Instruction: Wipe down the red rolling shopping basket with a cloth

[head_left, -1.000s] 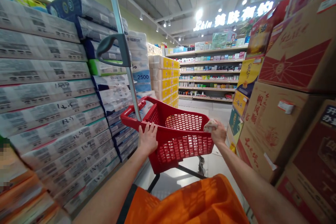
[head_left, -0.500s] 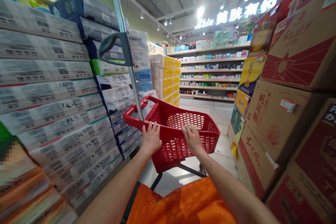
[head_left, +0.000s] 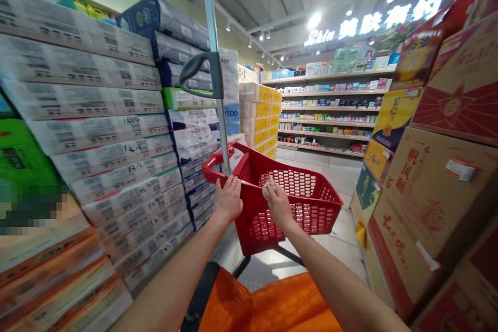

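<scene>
A red plastic shopping cart (head_left: 257,228) stands side-on in front of me, with a grey metal pole (head_left: 212,15) rising by its handle. My left hand (head_left: 229,199) grips the near top rim close to the handle, fingers bent over the edge. In my right hand (head_left: 279,202) is a crumpled off-white cloth (head_left: 267,187), pressed against the same rim further along. Part of the cloth is hidden by the fingers. A grey plastic loop handle (head_left: 200,75) is fixed to the pole.
Stacked paper packs (head_left: 116,98) form a wall on the left, with orange packs (head_left: 50,270) lower down. Printed cartons (head_left: 424,187) line the right side. Shelves of small boxed goods (head_left: 330,98) stand at the back, beyond yellow-and-white packs (head_left: 260,114).
My right hand has slid the cloth along the rim toward the handle and my left hand. The left hand keeps its place on the rim. My view has turned a little left.
</scene>
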A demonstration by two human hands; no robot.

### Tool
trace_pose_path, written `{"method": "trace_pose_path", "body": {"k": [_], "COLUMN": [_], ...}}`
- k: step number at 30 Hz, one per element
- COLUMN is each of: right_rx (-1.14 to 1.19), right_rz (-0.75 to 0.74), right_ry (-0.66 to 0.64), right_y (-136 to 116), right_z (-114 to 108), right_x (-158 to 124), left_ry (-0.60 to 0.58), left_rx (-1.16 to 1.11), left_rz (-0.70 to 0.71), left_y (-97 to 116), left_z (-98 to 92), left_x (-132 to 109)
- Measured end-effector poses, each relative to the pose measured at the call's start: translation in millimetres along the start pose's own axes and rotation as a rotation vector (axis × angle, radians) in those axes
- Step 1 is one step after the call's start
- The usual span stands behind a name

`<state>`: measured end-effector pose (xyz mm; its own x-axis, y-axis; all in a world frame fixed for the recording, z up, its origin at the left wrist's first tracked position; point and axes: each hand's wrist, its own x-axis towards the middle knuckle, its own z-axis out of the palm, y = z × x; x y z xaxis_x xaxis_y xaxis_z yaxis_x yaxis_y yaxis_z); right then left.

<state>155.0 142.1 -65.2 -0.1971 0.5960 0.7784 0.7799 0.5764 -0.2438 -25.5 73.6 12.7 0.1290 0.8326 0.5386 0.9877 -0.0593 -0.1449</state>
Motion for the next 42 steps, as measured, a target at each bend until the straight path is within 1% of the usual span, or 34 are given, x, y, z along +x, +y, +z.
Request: {"method": "trace_pose_path", "body": {"k": [1,3,5,7,9,13,14,15,16,17,18,20,22,24,26,29,30,31,33,35,37,39,40,42], "right_rx": [-0.006,-0.049,-0.091,-0.096,-0.063,-0.002,0.0,-0.004,-0.013,-0.024,-0.037,-0.068,-0.114,-0.156,-0.163,-0.148,-0.154,-0.17,-0.22,-0.286,-0.343,-0.357,-0.347,-0.314], "right_rz": [0.0,0.065,0.147,0.166,0.109,-0.016,-0.043,-0.068,-0.088,-0.099,-0.101,-0.086,-0.024,0.035,0.025,-0.073,-0.088,-0.085,-0.033,0.063,0.177,0.208,0.183,0.102], "right_ry": [-0.009,-0.036,-0.059,-0.077,-0.095,-0.103,-0.099,-0.097,-0.095,-0.093,-0.092,-0.095,-0.095,-0.083,-0.066,-0.053,-0.061,-0.078,-0.124,-0.146,-0.119,-0.105,-0.111,-0.139], "right_y": [-4,-2,4,-3,-27,-98,-110,-117,-117,-112,-101,-68,-34,-13,-11,-22,-22,-17,7,39,63,70,68,60], "right_z": [1,-3,-9,-10,-4,19,23,25,26,24,21,11,-1,-8,-8,-2,-1,-3,-14,-30,-42,-47,-45,-41], "right_x": [1,0,-2,2,14,51,58,62,63,61,55,38,19,8,4,6,5,3,-8,-22,-32,-34,-33,-27], "left_ry": [0.045,0.105,0.084,0.012,-0.028,-0.04,-0.043,-0.046,-0.046,-0.044,-0.04,-0.032,-0.023,-0.011,0.006,0.017,0.019,0.017,0.016,0.027,0.055,0.073,0.068,0.02], "left_rx": [-0.013,-0.015,0.01,0.041,0.067,0.097,0.101,0.103,0.104,0.104,0.101,0.093,0.08,0.065,0.053,0.056,0.063,0.071,0.082,0.081,0.073,0.062,0.056,0.051], "left_rz": [-0.043,-0.172,-0.237,-0.207,-0.165,-0.133,-0.134,-0.138,-0.14,-0.136,-0.127,-0.109,-0.11,-0.122,-0.122,-0.122,-0.121,-0.116,-0.09,-0.081,-0.091,-0.065,-0.035,0.019], "left_y": [-5,-17,-29,-38,-42,-40,-39,-39,-39,-39,-40,-40,-39,-33,-24,-16,-16,-17,-20,-21,-15,-2,5,17], "left_z": [-0.9,-1.9,-1.6,-1.1,-1.7,-6.8,-8.3,-9.6,-10.9,-12.2,-13.3,-15.1,-15.6,-13.2,-7.4,4.1,7.2,9.5,11.0,9.7,8.3,8.9,10.2,13.8], "left_x": [-1,-1,-1,-1,0,-2,-2,-3,-4,-4,-5,-4,-1,1,1,-1,-3,-4,-5,-5,-5,-4,-3,-1]}}
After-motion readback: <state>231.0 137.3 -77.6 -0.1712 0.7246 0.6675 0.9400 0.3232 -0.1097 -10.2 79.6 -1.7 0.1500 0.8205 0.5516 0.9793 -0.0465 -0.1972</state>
